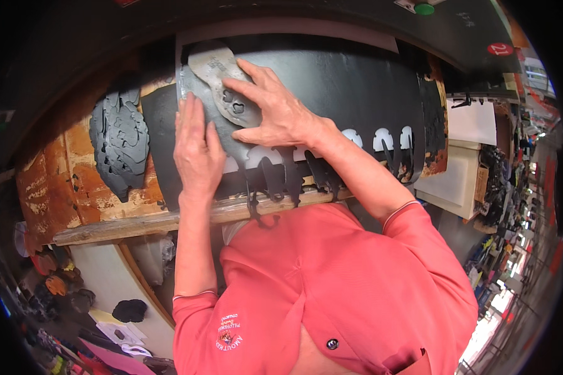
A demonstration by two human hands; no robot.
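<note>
A person wearing a coral-red polo shirt (pixel 331 281) with short sleeves edged in thin white piping, a dark button at the open collar (an embroidered crest sits on the chest), forearms bare.

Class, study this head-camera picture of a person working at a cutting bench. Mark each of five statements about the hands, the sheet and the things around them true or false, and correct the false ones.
1. The right hand rests on a grey sole-shaped cutting die. True.
2. The left hand holds a pair of scissors. False: it lies flat, palm down, on the black sheet, holding nothing.
3. The black sheet already has shapes cut out along its near edge. True.
4. The stack of black cut pieces lies to the person's right. False: it lies on the left, on the worn orange board.
5. The person wears a blue shirt. False: the shirt is red.
</note>
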